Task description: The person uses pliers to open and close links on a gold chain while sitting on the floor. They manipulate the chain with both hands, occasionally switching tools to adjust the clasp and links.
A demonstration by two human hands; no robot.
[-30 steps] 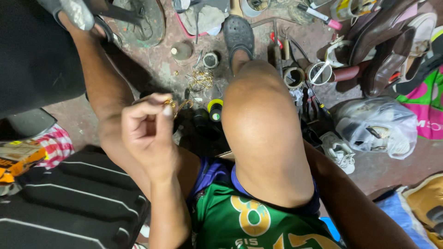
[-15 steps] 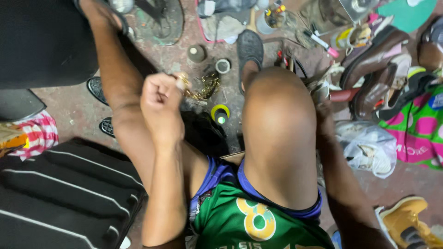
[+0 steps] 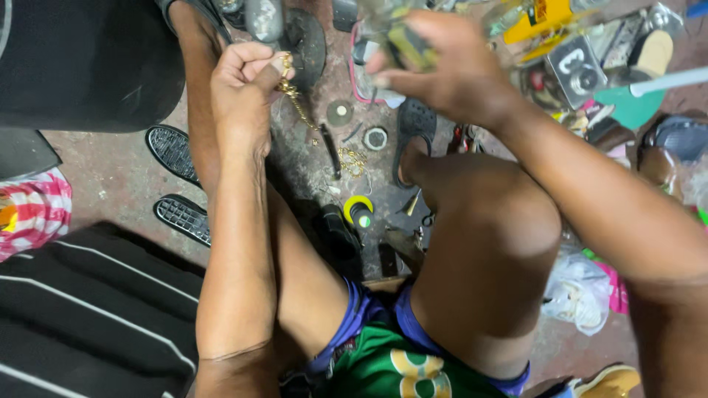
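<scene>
My left hand (image 3: 243, 88) is raised and closed around the top of a gold-coloured chain (image 3: 299, 107), which hangs down and to the right from my fingers. My right hand (image 3: 442, 66) is up at the top middle, gripping a blurred small object (image 3: 402, 40) with yellowish and dark parts; I cannot tell what it is. Both hands are above my bare knees, over a dirty floor littered with tools. A second bit of gold chain (image 3: 352, 161) lies on the floor between my legs.
Round discs (image 3: 339, 112), a yellow-rimmed tape roll (image 3: 358, 210) and small tools lie on the floor. Dark sandals (image 3: 173, 151) sit at left beside a black striped bag (image 3: 81, 309). Shoes, a white plastic bag (image 3: 582, 284) and clutter fill the right side.
My left hand has lifted higher with the chain. My right hand, out of sight earlier, has come up into view at the top holding an object. The camera tilted forward.
</scene>
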